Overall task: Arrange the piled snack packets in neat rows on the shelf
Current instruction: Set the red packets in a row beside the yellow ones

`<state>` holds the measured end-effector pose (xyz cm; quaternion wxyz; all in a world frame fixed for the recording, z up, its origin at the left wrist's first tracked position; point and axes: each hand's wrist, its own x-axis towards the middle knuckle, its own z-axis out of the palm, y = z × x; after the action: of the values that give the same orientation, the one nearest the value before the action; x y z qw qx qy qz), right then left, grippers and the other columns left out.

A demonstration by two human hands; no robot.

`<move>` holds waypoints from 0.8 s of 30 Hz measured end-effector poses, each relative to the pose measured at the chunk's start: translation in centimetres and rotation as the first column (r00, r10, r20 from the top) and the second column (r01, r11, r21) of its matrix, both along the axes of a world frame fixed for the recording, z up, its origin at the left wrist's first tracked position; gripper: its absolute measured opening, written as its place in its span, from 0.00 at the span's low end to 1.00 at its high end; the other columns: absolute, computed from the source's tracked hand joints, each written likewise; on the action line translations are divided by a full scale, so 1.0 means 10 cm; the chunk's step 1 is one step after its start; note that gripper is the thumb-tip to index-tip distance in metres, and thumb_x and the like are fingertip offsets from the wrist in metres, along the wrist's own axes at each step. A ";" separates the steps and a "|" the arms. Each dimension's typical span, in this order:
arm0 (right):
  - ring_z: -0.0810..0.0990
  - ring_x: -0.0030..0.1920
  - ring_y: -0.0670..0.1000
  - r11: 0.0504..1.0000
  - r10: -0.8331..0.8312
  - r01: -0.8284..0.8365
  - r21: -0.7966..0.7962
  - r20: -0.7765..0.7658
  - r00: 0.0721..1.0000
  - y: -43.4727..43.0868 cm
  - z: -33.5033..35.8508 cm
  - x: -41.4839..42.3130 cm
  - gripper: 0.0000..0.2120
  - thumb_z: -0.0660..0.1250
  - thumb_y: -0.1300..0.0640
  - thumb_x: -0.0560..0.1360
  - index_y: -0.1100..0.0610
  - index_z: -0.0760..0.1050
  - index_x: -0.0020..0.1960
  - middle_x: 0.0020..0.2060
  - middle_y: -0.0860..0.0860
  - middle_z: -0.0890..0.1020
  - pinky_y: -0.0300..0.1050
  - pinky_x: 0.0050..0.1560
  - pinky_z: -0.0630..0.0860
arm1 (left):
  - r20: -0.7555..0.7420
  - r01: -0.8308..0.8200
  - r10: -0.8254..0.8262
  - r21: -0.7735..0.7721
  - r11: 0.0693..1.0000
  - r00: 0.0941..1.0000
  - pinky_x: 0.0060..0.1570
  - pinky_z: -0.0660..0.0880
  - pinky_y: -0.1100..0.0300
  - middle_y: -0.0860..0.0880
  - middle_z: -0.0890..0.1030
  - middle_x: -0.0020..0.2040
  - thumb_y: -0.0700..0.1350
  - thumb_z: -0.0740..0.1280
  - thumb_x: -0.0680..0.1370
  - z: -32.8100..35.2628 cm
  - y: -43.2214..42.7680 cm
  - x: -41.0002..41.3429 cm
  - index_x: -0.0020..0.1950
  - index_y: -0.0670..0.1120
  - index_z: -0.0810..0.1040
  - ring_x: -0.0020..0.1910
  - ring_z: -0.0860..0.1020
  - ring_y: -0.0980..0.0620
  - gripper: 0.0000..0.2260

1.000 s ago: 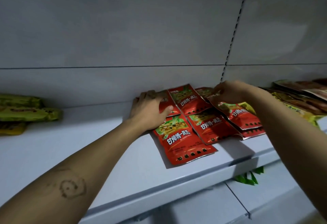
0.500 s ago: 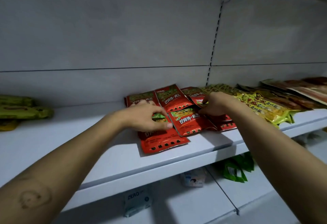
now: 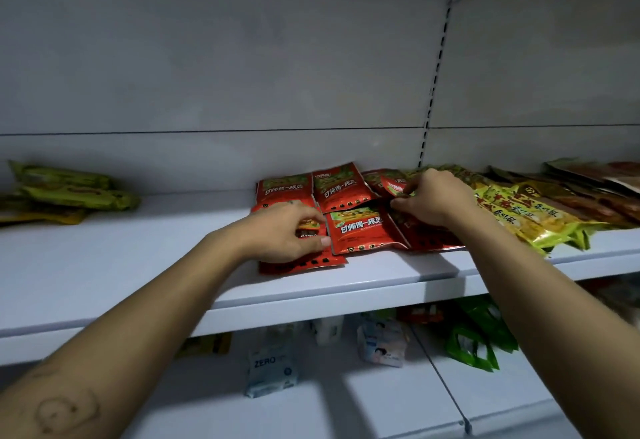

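Note:
Several red snack packets lie flat in two rows on the white shelf (image 3: 173,265). The back row holds a left packet (image 3: 284,187) and a middle packet (image 3: 341,185). In the front row a middle packet (image 3: 360,229) lies face up. My left hand (image 3: 282,232) rests on the front left packet (image 3: 301,263), thumb at its right edge, fingers curled over it. My right hand (image 3: 433,198) pinches the top of the front right red packet (image 3: 429,239), and covers part of a back right packet (image 3: 389,179).
Yellow-green packets (image 3: 530,217) and brown ones (image 3: 606,196) are piled on the shelf to the right. More green packets (image 3: 69,189) lie at the far left. The lower shelf holds a white ZERO pack (image 3: 270,369) and green bags (image 3: 474,341).
My left hand slid toward me onto the front left packet. My right hand stays on the right-hand red packets. The view shifted, showing more of the lower shelf.

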<state>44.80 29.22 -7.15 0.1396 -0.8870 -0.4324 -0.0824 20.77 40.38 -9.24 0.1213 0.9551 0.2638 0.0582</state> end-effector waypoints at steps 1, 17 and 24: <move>0.80 0.47 0.57 1.000 -0.002 0.002 0.025 0.001 1.000 -0.02 0.01 -0.02 0.22 0.69 0.36 0.72 0.51 0.82 0.56 0.46 0.54 0.81 0.46 0.43 0.75 | 0.036 -0.022 0.022 0.010 1.000 0.999 0.69 0.69 0.47 0.52 0.70 0.72 0.64 0.64 0.78 0.00 -0.04 0.03 0.73 0.56 0.69 0.71 0.69 0.49 0.26; 0.81 0.49 0.49 0.812 0.455 -0.146 0.565 -0.457 0.764 -0.10 -0.09 -0.29 0.12 0.64 0.64 0.78 0.58 0.83 0.56 0.47 0.51 0.84 0.34 0.44 0.74 | 0.591 0.202 0.227 -0.571 0.795 0.774 0.64 0.69 0.64 0.49 0.76 0.68 0.45 0.71 0.78 -0.03 -0.70 0.75 0.74 0.49 0.72 0.68 0.72 0.54 0.24; 0.82 0.51 0.49 0.745 0.554 -0.165 0.646 -0.463 0.692 -0.14 -0.02 -0.28 0.14 0.69 0.62 0.77 0.54 0.80 0.62 0.55 0.53 0.83 0.39 0.50 0.79 | 0.646 0.192 0.522 -0.711 0.676 0.556 0.50 0.80 0.56 0.40 0.82 0.53 0.29 0.71 0.73 0.11 -0.61 0.52 0.60 0.42 0.79 0.47 0.81 0.46 0.17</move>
<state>42.01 27.81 -7.39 0.5417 -0.6716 -0.4893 0.1270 25.93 34.29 -8.14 0.5823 0.6550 0.2755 0.3950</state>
